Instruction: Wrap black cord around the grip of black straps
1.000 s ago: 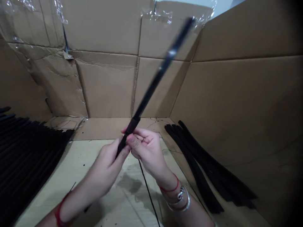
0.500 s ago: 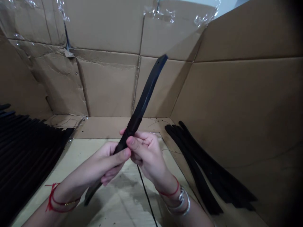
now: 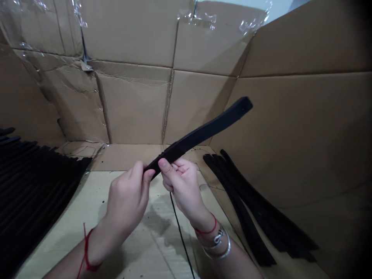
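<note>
Both my hands grip the near end of a long flat black strip (image 3: 209,130) that slants up to the right, its far end near the right cardboard wall. My left hand (image 3: 128,197) is closed round the strip's lower end, back of the hand toward me. Beside it, my right hand (image 3: 180,180) pinches the strip between thumb and fingers. A thin black cord (image 3: 180,232) runs down from under my right hand across the table.
A pale wooden table (image 3: 87,217) is boxed in by cardboard walls (image 3: 133,104). Several black strips (image 3: 255,209) lie piled at the right. A larger stack of black strips (image 3: 31,186) fills the left side.
The strip has swung from pointing steeply up to slanting low toward the right. My left hand has turned over so its back faces me.
</note>
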`<state>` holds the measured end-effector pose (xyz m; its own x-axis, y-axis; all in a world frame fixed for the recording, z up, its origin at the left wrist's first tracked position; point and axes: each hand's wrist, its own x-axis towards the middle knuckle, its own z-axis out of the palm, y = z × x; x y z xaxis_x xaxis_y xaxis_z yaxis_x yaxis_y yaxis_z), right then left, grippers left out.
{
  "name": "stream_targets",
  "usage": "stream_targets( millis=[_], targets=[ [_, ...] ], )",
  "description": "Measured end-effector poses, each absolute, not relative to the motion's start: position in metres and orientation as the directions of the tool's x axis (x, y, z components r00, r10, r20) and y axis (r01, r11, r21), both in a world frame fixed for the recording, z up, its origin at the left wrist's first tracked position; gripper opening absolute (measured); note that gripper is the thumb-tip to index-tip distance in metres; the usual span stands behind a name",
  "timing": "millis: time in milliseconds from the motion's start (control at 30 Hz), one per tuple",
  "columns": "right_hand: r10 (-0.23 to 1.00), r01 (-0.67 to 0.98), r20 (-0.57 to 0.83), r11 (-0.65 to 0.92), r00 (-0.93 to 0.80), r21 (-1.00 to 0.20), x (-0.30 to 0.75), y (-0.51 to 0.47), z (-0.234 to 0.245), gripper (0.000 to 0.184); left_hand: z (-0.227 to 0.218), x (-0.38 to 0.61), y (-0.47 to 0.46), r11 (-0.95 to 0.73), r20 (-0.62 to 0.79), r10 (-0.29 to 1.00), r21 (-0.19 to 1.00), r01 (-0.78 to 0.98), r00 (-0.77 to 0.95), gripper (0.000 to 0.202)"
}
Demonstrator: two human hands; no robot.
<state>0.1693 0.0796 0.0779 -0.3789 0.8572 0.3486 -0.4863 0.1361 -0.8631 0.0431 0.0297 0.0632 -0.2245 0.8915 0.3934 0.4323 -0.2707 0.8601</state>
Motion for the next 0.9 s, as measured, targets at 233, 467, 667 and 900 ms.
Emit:
stream_targets(
  millis=[233, 467, 667, 900],
  targets=[
    [0.795, -0.509, 0.342, 0.049, -0.501, -0.859, 0.170, 0.079, 0.075, 0.026, 0.064, 0.041, 0.030, -0.096, 0.080, 0.985, 0.990, 0.102, 0.151, 0.048],
    [0.771, -0.435, 0.283, 0.009, -0.571, -0.901, 0.176, 0.080, 0.082, 0.023, 0.062, 0.043, 0.028, -0.216, 0.199, 0.975, 0.947, 0.238, 0.095, 0.044],
    [0.835, -0.438, 0.406, 0.229, -0.370, -0.869, 0.174, 0.079, 0.082, 0.026, 0.060, 0.041, 0.034, -0.214, 0.213, 0.977, 0.967, 0.135, 0.020, 0.045],
    [0.776, -0.409, 0.313, 0.078, -0.547, -0.909, 0.173, 0.081, 0.077, 0.033, 0.062, 0.040, 0.030, 0.000, 0.013, 0.966, 0.999, -0.050, 0.258, 0.050]
  ],
)
